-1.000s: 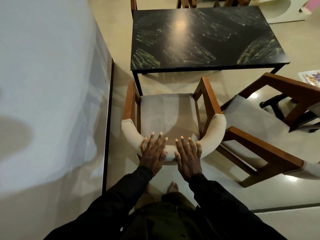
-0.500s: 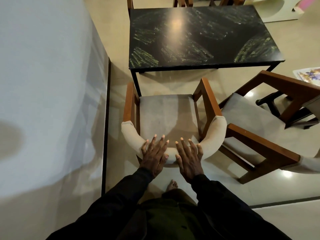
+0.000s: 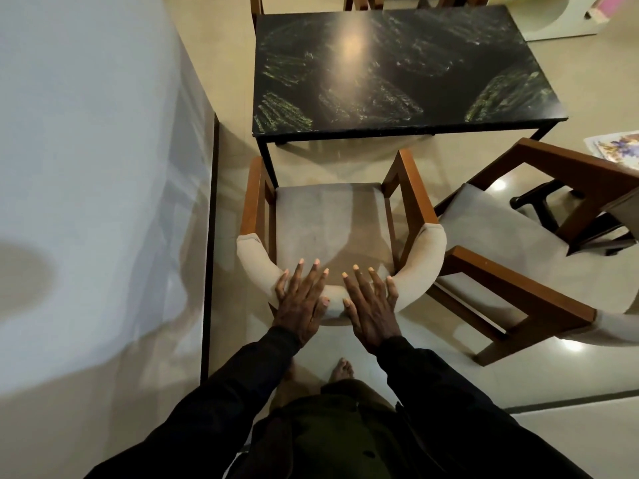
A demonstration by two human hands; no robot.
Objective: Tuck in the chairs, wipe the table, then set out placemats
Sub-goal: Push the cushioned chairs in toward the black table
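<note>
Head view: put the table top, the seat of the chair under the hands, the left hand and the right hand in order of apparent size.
1. table top
2. seat
3. left hand and right hand: they look alike, so I do not rank them; nearest the camera, both look enlarged.

Dim warm light, glare spot on the black table, edges bowed by wide-angle distortion.
</note>
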